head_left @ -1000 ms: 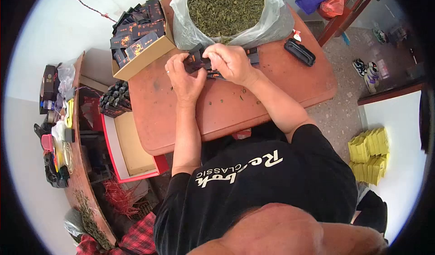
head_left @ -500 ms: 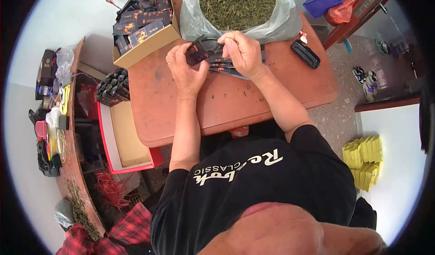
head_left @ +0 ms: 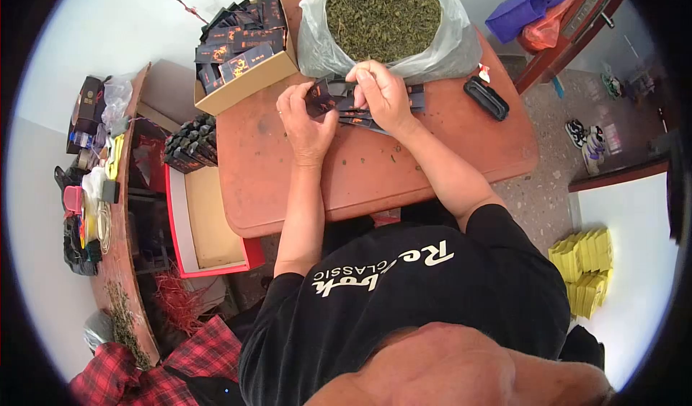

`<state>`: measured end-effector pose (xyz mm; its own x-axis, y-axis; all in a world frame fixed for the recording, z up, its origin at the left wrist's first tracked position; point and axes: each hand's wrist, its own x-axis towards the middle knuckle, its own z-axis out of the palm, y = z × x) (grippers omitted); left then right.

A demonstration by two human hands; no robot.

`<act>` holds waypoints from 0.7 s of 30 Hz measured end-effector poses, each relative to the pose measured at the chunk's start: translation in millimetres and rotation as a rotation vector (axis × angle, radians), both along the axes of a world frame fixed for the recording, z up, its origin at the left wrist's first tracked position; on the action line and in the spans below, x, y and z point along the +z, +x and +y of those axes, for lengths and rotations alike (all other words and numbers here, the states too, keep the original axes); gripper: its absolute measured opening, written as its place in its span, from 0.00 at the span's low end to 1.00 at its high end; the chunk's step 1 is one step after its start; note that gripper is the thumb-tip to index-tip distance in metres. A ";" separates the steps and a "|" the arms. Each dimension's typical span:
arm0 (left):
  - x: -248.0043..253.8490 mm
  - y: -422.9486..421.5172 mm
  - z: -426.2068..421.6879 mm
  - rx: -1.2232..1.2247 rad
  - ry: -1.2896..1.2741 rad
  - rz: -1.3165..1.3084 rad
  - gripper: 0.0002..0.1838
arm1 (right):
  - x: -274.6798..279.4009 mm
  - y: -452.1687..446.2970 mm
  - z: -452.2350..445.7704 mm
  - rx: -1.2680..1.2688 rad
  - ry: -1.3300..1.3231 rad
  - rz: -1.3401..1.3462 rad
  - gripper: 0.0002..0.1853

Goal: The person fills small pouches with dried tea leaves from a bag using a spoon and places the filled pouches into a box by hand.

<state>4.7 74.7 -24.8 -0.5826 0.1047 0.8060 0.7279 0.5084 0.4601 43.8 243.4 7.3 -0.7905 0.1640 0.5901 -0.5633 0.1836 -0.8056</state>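
My left hand [head_left: 308,126] curls around a small black packet [head_left: 319,99] with orange print, fingers on one side and thumb on the other. To its right my right hand [head_left: 383,97] is raised with its fingers drawn together in a pinch; whatever they hold, if anything, is hidden. Beneath and behind that hand lie several flat black packets [head_left: 417,97], partly covered by it. Just beyond both hands a large clear plastic bag [head_left: 461,49] stands open, filled with dried green leaves [head_left: 382,13].
A cardboard box [head_left: 249,81] full of black packets sits at the table's [head_left: 375,182] back left. Below it, a red-edged box [head_left: 205,218] holds bunched dark packets [head_left: 191,145]. A black case [head_left: 486,98] lies at the right. Yellow packs [head_left: 582,269] are stacked beyond the table.
The whole view has shifted slightly to the right. Both hands keep nearly the same pose, with the packet still in my left hand and my right fingers still pinched.
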 end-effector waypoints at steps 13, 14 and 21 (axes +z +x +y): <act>3.2 0.8 1.2 -0.090 -0.001 -0.019 0.31 | 0.9 2.6 0.4 -0.102 0.250 0.249 0.08; 2.6 -0.3 0.6 -0.091 -0.004 -0.025 0.31 | 1.2 3.4 0.5 -0.101 0.268 0.247 0.08; -4.6 -5.9 3.1 -0.150 0.165 -0.086 0.30 | 6.4 8.6 9.5 -0.117 0.224 0.277 0.11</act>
